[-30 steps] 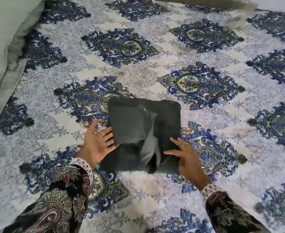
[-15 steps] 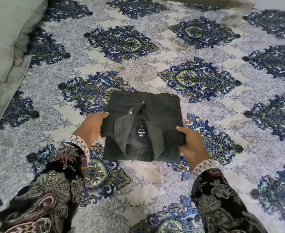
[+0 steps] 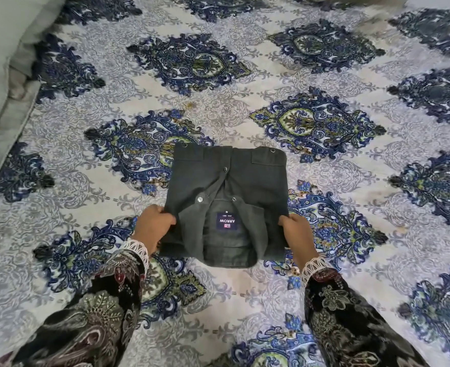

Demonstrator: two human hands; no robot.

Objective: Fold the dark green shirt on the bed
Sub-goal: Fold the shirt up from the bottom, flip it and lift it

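The bedspread point(image 3: 245, 83) fills nearly the whole frame — a pale cotton-looking sheet printed with grey scrollwork and big diamond medallions in navy, blue and olive. It runs off every edge of the picture. At the upper left a plain grey-green pillow point(image 3: 4, 49) lies on it, smooth and soft-cornered, cut off by the frame so its full shape cannot be made out.

Two sleeves come in from the bottom, a left sleeve point(image 3: 99, 308) and a right sleeve point(image 3: 345, 321), both of dark velvety cloth with paisley and flower patterns, each ending in a band of white lace at the wrist. The arms above them are out of view.

At the centre of the frame the dark green shirt point(image 3: 245, 178) rests flat on the bedspread, folded into a squarish packet of heavy matte fabric with metal snaps and two pocket flaps along its far edge. The collar faces the near side, opened to show the inner neck. Sleeves and hem are tucked out of sight beneath.

The left hand point(image 3: 152, 226) pinches the packet's left edge, fingers curled shut on the cloth; the right hand point(image 3: 296, 231) clasps the right edge the same way.

Inside the collar a small navy label point(image 3: 227, 221) reads "ARROW" upside down — the finer print is too small to read.
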